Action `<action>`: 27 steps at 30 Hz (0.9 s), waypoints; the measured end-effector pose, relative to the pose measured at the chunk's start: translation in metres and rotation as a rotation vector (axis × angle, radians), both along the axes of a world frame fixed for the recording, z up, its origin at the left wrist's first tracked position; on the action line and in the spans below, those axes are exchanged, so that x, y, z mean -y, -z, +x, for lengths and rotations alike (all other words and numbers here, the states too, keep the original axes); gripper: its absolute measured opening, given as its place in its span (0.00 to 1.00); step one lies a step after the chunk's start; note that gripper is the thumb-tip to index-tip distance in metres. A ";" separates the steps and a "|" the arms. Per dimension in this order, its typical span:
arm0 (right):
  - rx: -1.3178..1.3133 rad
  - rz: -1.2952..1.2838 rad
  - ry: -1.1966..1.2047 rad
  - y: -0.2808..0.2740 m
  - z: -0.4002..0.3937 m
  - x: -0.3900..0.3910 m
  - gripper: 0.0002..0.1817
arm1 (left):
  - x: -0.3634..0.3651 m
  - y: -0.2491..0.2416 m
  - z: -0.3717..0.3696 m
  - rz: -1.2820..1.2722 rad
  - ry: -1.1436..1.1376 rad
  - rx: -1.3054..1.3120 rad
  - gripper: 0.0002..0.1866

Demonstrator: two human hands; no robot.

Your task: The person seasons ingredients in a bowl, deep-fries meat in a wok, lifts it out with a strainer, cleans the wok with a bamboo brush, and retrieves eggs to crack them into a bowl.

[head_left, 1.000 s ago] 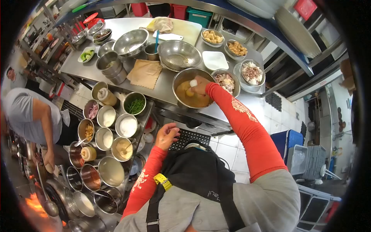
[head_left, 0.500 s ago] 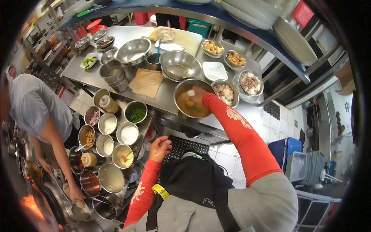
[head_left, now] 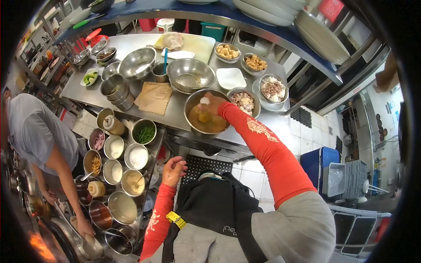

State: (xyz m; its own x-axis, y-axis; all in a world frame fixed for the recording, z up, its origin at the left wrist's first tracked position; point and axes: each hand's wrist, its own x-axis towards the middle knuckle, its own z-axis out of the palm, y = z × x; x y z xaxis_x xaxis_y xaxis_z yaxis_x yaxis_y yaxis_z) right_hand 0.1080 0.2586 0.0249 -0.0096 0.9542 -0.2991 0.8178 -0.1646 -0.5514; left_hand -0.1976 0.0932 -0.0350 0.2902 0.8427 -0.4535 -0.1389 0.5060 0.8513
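Observation:
My right hand (head_left: 214, 105) reaches over a steel bowl (head_left: 190, 101) on the counter. Its fingers are closed on a white eggshell (head_left: 204, 101). In the bowl lies brownish-yellow liquid with a yellow egg yolk (head_left: 204, 117) in it. Low in front of my body, my left hand (head_left: 174, 171) hangs in the air with loosely bent fingers and nothing in it. Just right of the bowl is another bowl of chopped pinkish-white food (head_left: 242, 101); behind it stands an upturned-looking wide steel bowl (head_left: 191, 75), whose inside faces up.
Several steel pots of ingredients, one with chopped greens (head_left: 144, 131), fill the station at left. A co-worker (head_left: 41, 136) holds a ladle (head_left: 91, 247) beside a flame (head_left: 41, 247). An overhead shelf (head_left: 175, 9) carries plates. A folded cloth (head_left: 153, 97) and a white dish (head_left: 231, 78) lie on the counter.
The view has shifted, so the counter sits slightly further left and higher. My right hand stays over the bowl with the eggshell, and the yolk shows more plainly beneath it.

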 end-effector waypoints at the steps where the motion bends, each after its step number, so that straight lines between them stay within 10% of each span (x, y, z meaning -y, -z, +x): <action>1: 0.006 0.005 -0.008 -0.004 0.000 0.001 0.37 | 0.001 0.002 0.000 0.000 0.002 -0.003 0.20; 16: -0.114 0.205 -0.124 -0.009 0.008 -0.005 0.33 | 0.004 0.006 0.002 0.029 0.023 -0.039 0.20; 27: -0.673 -0.376 0.155 -0.059 0.001 0.022 0.27 | -0.050 -0.031 0.017 0.411 -0.026 -0.139 0.15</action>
State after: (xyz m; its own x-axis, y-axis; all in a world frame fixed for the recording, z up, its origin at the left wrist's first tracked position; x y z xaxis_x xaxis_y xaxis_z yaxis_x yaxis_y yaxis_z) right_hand 0.1088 0.2367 0.0843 -0.1782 0.7951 -0.5797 0.2802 -0.5237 -0.8045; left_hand -0.1804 0.1430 -0.0041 0.2264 0.9675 -0.1124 -0.0173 0.1193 0.9927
